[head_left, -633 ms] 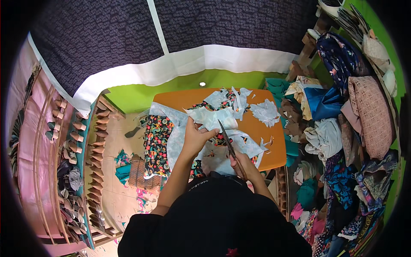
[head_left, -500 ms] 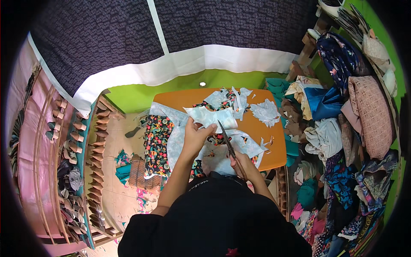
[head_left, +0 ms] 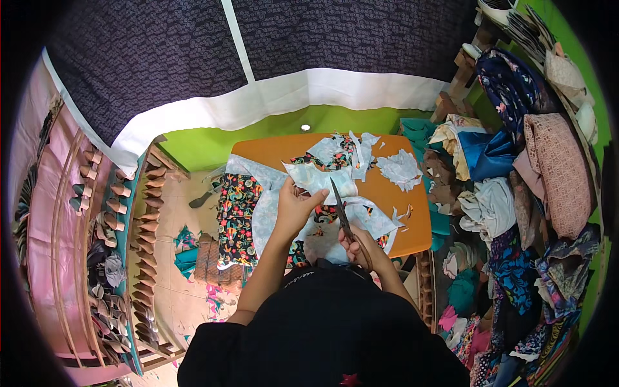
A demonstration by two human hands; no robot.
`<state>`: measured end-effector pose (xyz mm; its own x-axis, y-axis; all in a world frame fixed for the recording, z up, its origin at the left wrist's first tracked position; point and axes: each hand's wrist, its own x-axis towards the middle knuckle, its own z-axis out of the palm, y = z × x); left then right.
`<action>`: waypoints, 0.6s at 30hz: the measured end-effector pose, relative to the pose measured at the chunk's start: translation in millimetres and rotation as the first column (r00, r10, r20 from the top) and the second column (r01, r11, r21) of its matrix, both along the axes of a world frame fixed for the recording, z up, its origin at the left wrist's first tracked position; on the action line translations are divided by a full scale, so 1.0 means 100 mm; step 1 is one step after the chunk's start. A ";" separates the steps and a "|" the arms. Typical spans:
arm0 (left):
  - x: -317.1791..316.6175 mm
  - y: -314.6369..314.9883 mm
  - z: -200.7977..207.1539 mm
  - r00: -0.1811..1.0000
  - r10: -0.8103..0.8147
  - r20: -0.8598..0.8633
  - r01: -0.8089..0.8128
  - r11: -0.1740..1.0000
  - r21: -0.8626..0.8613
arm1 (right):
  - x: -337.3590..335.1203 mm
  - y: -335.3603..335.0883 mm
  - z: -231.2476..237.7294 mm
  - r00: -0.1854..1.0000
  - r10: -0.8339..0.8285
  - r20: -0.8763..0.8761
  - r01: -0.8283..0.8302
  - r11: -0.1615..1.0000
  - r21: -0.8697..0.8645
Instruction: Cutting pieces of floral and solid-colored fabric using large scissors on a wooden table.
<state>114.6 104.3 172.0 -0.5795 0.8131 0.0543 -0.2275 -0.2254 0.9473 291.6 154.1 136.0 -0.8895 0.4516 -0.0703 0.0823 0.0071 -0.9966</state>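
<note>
The person's dark top (head_left: 322, 329) fills the near side, hiding the middle of the near edge of the table (head_left: 416, 235). Orange tabletop shows along the right edge and at the far left corner, giving the hands the most open room there; the left edge is covered by floral cloth (head_left: 236, 209), which hangs over it.

The right hand (head_left: 356, 246) is curled around the handles of the scissors (head_left: 342, 210), with the blades pointing away from the body. Farther on, the left hand (head_left: 296, 206) pinches the near edge of a pale piece (head_left: 316, 175) between thumb and fingers, over the other cloth on the table. The scissor tip overlaps the pale piece; I cannot tell whether it touches.

Just beyond lie floral scraps (head_left: 302, 158), and to their right, apart from them, pale scraps (head_left: 400, 169) near the far right edge.

Left of the table, a rack (head_left: 133, 351) holds rows of brown pointed pieces (head_left: 147, 235) and other shoe-like pieces. On the right, shelving is packed with folded and crumpled fabric (head_left: 491, 206). Farthest off, a dark patterned curtain (head_left: 161, 64) hangs before a green wall (head_left: 213, 148).
</note>
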 end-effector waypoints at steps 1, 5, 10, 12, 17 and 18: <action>0.00 0.00 0.00 1.000 -0.013 -0.006 0.013 1.000 -0.008 | 0.00 0.00 0.03 1.000 -0.005 0.021 0.004 1.000 0.014; 0.01 -0.01 0.01 1.000 -0.013 -0.013 0.013 1.000 -0.015 | 0.01 0.02 -0.02 1.000 0.011 0.004 -0.012 1.000 0.016; 0.00 -0.01 0.01 0.999 -0.009 -0.036 0.008 1.000 -0.015 | 0.00 0.00 0.03 0.997 -0.018 0.074 0.016 1.000 0.022; 0.01 -0.01 0.02 0.999 -0.001 -0.036 0.001 1.000 -0.015 | 0.00 0.00 0.01 0.998 -0.031 0.059 0.028 0.998 0.057; 0.01 -0.01 0.01 0.999 -0.004 -0.052 0.002 1.000 -0.021 | -0.01 -0.01 0.04 0.993 -0.074 0.090 0.067 0.995 0.076; 0.02 -0.01 0.02 0.999 -0.001 -0.041 0.000 1.000 -0.011 | -0.01 -0.01 0.03 0.992 -0.080 0.096 0.069 0.992 0.109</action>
